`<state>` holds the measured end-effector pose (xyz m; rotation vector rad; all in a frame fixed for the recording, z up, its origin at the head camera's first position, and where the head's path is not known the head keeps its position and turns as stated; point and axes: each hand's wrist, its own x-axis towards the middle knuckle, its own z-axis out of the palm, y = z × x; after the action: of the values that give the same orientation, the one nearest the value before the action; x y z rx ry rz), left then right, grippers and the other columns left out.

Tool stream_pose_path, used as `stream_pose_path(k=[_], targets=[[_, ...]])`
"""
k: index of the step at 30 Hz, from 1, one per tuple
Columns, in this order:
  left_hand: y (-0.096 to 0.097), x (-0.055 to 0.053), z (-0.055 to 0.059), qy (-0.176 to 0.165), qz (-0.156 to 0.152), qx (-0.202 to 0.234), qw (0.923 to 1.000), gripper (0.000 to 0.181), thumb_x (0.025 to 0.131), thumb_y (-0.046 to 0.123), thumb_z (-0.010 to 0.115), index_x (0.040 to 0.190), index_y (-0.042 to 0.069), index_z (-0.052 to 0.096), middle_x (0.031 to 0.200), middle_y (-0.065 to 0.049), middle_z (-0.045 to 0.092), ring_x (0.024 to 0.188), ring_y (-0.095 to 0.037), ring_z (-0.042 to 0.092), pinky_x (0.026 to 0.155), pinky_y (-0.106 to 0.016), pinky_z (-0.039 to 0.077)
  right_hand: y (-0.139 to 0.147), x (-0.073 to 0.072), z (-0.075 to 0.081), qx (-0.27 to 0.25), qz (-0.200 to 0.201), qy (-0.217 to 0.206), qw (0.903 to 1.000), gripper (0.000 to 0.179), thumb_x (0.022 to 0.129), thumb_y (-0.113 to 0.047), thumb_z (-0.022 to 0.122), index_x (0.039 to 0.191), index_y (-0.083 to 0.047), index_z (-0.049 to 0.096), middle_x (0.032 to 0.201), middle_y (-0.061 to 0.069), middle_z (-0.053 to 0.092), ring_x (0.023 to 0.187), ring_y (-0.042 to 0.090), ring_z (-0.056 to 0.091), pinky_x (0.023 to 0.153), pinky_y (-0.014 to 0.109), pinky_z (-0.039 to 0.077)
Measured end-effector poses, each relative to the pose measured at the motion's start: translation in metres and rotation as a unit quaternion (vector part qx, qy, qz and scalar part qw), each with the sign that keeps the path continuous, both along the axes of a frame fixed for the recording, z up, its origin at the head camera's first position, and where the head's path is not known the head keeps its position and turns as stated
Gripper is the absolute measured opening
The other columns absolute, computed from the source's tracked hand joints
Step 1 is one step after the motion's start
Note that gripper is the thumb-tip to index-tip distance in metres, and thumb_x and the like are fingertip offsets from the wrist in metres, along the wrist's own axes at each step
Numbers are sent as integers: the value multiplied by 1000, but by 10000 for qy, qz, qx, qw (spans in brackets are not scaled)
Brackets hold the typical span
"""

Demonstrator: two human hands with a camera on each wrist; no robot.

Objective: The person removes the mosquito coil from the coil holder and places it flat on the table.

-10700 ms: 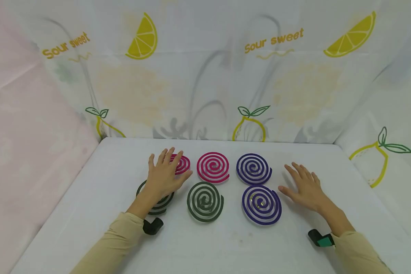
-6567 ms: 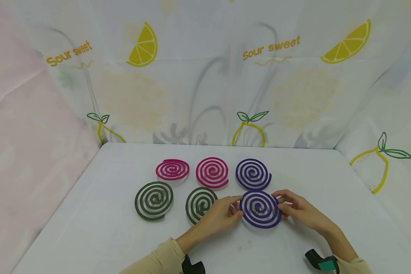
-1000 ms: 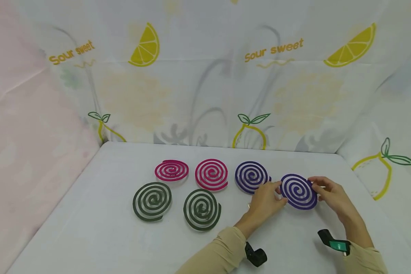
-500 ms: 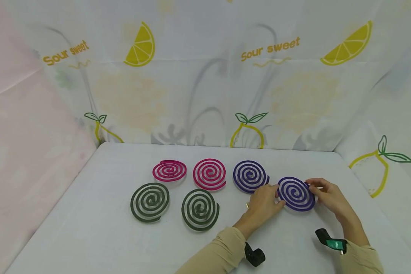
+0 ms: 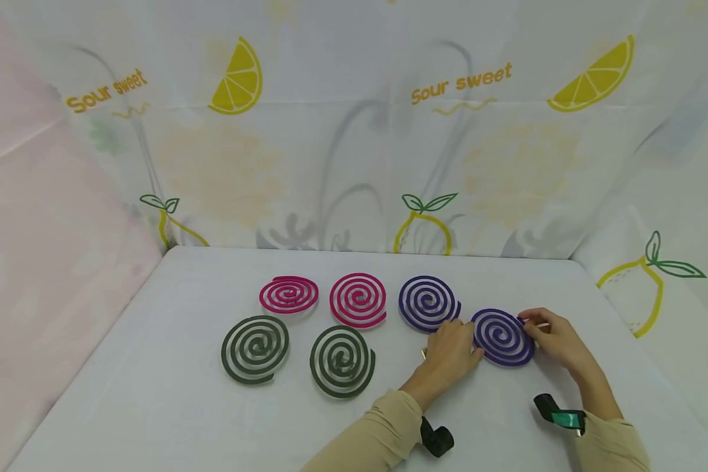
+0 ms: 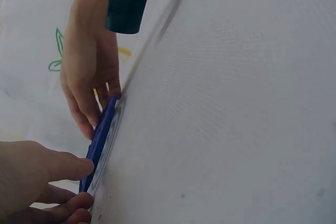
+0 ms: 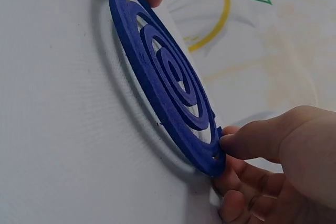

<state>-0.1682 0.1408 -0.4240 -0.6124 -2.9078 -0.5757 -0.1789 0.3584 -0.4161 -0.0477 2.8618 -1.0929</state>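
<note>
A purple mosquito coil (image 5: 503, 337) is held at two opposite edges, right of the other coils. My left hand (image 5: 446, 357) pinches its left edge, overlapping a second purple coil (image 5: 428, 303) in the head view. At the far edge my right hand (image 5: 557, 337) pinches it; in the right wrist view the thumb (image 7: 247, 140) lies on top and the fingers curl underneath. The held coil (image 7: 157, 77) sits close over the white tabletop, its shadow beside it. A small gold-coloured piece (image 5: 424, 353) peeks out beside my left hand, mostly hidden.
Two pink coils (image 5: 358, 300) lie in the back row, left of the second purple coil. In front of them are two dark green coils (image 5: 342, 362). A lemon-printed cloth (image 5: 330, 131) rises behind the white table (image 5: 153, 393).
Earlier both hands were spread and held nothing. They then gripped the front purple coil and carried it right; over the last second it has come slightly back left and lower.
</note>
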Motion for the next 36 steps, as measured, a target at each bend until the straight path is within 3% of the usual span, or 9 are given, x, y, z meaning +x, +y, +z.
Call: stream_pose_path(k=[10, 23, 26, 32, 36], targets=[[1, 0, -5, -128, 56, -147, 9998, 20, 81, 35, 73, 72, 18, 64, 79, 5, 57, 77, -10, 54, 54, -25, 42, -5, -1, -5, 409, 32, 141, 9991, 27, 95, -8, 49, 117, 7, 54, 100, 21, 59, 95, 36, 60, 70, 30, 47], [0, 1, -6, 96, -77, -341, 9993, 19, 81, 36, 71, 85, 19, 67, 88, 5, 60, 84, -11, 55, 57, -25, 45, -6, 0, -6, 556, 83, 387, 9977, 25, 92, -5, 51, 114, 7, 55, 94, 18, 60, 90, 34, 62, 63, 24, 45], [-1, 2, -4, -5, -113, -436, 9990, 21, 81, 38, 71, 91, 19, 67, 91, 5, 60, 87, -11, 55, 59, -26, 47, -7, 1, -6, 579, 86, 408, 9975, 25, 91, -4, 51, 113, 7, 55, 93, 18, 60, 89, 34, 62, 63, 24, 46], [-4, 2, 5, -392, -292, -594, 9970, 38, 84, 41, 67, 118, 24, 63, 106, 7, 61, 98, -10, 56, 70, -27, 50, -7, 0, -4, 624, 52, 485, 9969, 26, 91, -5, 51, 114, 7, 54, 94, 20, 60, 88, 34, 62, 63, 26, 46], [-8, 1, 13, -597, -386, -437, 9965, 37, 86, 38, 66, 121, 27, 63, 106, 8, 63, 97, -9, 59, 70, -28, 50, -7, 0, -2, 579, -4, 544, 9968, 29, 92, -7, 50, 118, 7, 51, 96, 22, 59, 88, 35, 61, 61, 25, 45]])
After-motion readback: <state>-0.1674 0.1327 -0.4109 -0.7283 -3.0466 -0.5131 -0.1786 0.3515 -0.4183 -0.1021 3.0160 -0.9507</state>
